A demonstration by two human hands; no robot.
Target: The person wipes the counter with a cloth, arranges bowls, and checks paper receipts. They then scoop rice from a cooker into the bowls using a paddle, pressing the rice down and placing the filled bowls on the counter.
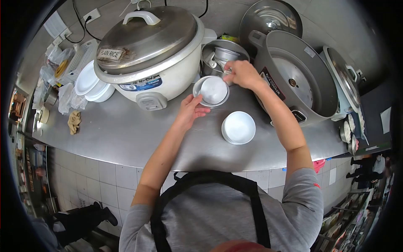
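Observation:
My left hand (193, 110) grips the near-left rim of a small metal bowl (226, 99), its thumb on top and fingers below. Inside that bowl sits a smaller, pale round bowl (214, 90). My right hand (242, 75) is just beyond the bowl's right side, fingers pinched together beside the metal pot (204, 50); what they hold, if anything, I cannot tell. Metal cups with handles (226, 54) lie in the pot. Nearer me, a stack of white bowls (239, 127) stands on the steel counter (126, 138).
A large lidded rice cooker (172, 69) marked "PLAIN RICE" stands left, an uncovered grey rice cooker (289, 63) right. A metal lid (270, 19) leans against the wall. White tubs (93, 84) and a crumpled brown cloth (74, 122) are far left. Another person's legs (90, 216) show lower left.

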